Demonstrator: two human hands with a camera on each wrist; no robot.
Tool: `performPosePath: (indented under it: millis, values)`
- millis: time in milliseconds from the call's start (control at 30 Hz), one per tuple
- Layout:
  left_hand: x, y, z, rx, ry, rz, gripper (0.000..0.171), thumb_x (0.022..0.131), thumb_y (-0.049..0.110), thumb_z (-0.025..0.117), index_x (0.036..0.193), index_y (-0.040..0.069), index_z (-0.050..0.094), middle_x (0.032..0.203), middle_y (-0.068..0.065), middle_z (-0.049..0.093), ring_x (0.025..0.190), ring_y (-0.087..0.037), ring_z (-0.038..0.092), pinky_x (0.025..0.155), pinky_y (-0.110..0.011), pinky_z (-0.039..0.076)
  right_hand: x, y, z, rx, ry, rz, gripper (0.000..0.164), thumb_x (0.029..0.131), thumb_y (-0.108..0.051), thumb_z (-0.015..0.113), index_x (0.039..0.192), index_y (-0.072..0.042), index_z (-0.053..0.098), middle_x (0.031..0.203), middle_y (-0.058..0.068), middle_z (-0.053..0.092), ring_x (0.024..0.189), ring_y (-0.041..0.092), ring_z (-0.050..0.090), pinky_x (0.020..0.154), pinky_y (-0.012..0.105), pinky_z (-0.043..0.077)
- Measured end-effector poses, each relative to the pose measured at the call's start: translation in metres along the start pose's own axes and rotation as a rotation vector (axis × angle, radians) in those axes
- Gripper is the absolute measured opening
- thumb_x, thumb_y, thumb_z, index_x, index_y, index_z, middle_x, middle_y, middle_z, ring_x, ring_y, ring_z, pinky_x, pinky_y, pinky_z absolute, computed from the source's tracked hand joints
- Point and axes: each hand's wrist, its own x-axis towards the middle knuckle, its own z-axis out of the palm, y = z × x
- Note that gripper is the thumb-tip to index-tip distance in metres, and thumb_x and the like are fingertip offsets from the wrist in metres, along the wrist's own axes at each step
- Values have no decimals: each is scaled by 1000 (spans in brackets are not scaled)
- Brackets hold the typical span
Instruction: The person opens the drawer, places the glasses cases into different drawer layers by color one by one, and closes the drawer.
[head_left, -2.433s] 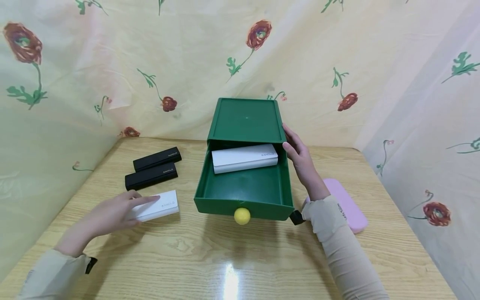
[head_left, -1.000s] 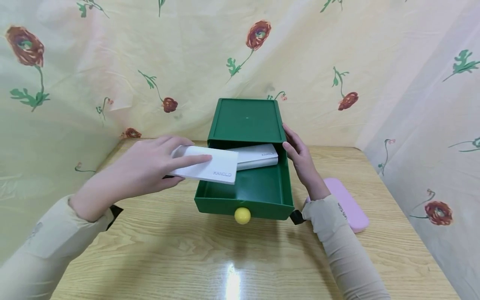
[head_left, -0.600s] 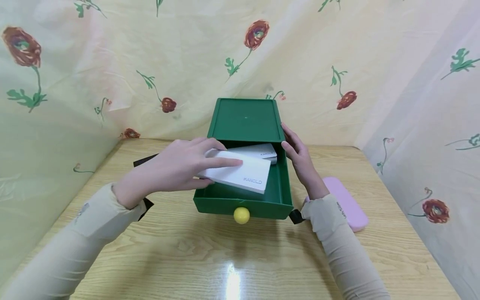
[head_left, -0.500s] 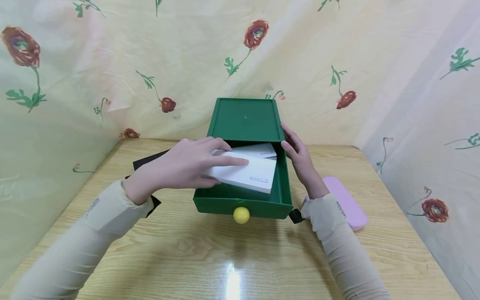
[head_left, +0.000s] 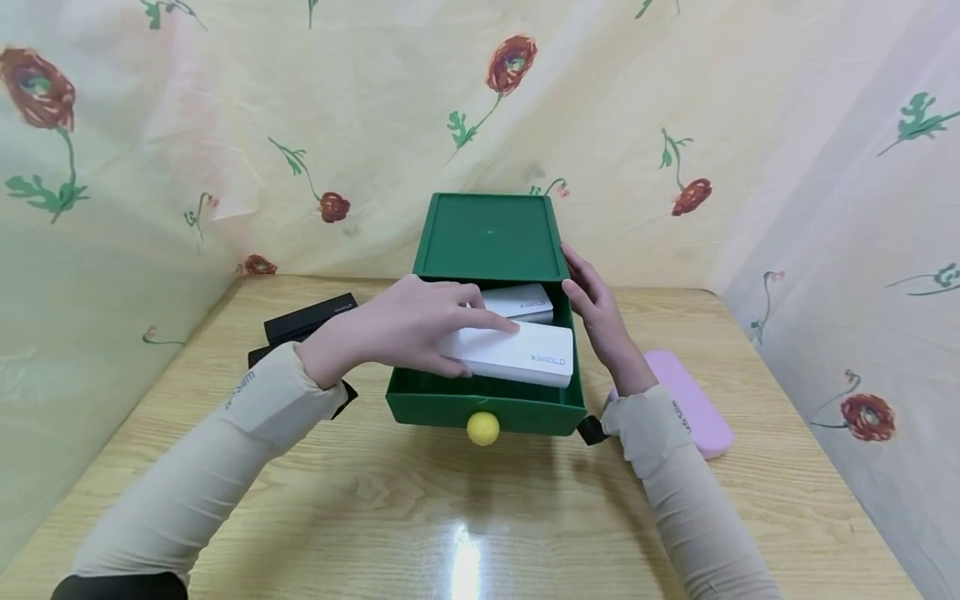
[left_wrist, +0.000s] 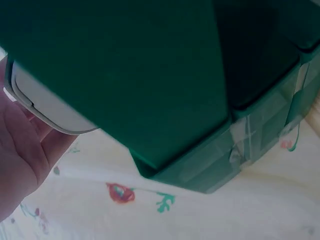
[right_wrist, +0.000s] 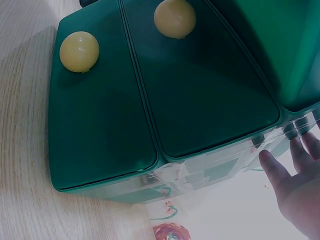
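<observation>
My left hand (head_left: 416, 325) grips a white glasses case (head_left: 517, 354), thumb on the near side and fingers over the top. It lies within the pulled-out top drawer (head_left: 435, 410) of a green drawer cabinet (head_left: 491, 233), its right end by the drawer's right wall. Behind it a silvery-white glasses case (head_left: 528, 300) sits at the back of the drawer, partly covered by my hand. In the left wrist view, the held case's rounded end (left_wrist: 50, 105) shows past the drawer's side. My right hand (head_left: 600, 321) rests with extended fingers against the cabinet's right side.
Two black cases (head_left: 307, 318) lie at the table's left, partly behind my left arm. A pink case (head_left: 686, 404) lies right of the cabinet, beside my right sleeve. Below the open drawer, two lower drawers (right_wrist: 100, 125) with yellow knobs are closed. A floral curtain (head_left: 360, 125) hangs behind.
My left hand has picked the white case up from the table at left, carried it rightward over the drawer and lowered it inside. My right hand has stayed on the cabinet.
</observation>
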Motion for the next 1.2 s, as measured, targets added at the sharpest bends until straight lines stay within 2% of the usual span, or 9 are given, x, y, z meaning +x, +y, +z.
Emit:
performPosePath:
  millis: [267, 533, 900, 1200]
  values:
    - [6, 3, 10, -26, -112, -62, 59, 82, 44, 74, 136, 34, 54, 98, 1, 58, 66, -12, 48, 51, -24, 36, -1, 3, -2, 3, -4, -1, 51, 104, -31, 39, 153, -31, 27, 160, 2, 28, 143, 25, 32, 115, 58, 28]
    - [9, 5, 18, -46, -171, -118, 57, 81, 47, 74, 134, 34, 56, 97, 2, 61, 72, -13, 53, 57, -27, 43, -1, 3, 0, 3, 1, -4, 50, 104, -32, 40, 153, -32, 28, 159, 1, 30, 143, 24, 33, 115, 57, 29]
    - [15, 3, 23, -44, -167, -166, 62, 82, 48, 73, 137, 29, 54, 91, 0, 61, 70, -14, 53, 60, -28, 44, 0, 3, -1, 1, 4, -12, 50, 104, -30, 39, 153, -31, 28, 159, 1, 29, 142, 24, 34, 115, 56, 30]
    - [14, 4, 28, -45, -120, -202, 62, 80, 48, 75, 135, 28, 56, 96, -2, 63, 75, -16, 58, 60, -29, 46, 2, 4, 0, 10, 2, -25, 50, 104, -31, 40, 153, -30, 28, 160, -1, 27, 144, 24, 31, 115, 57, 28]
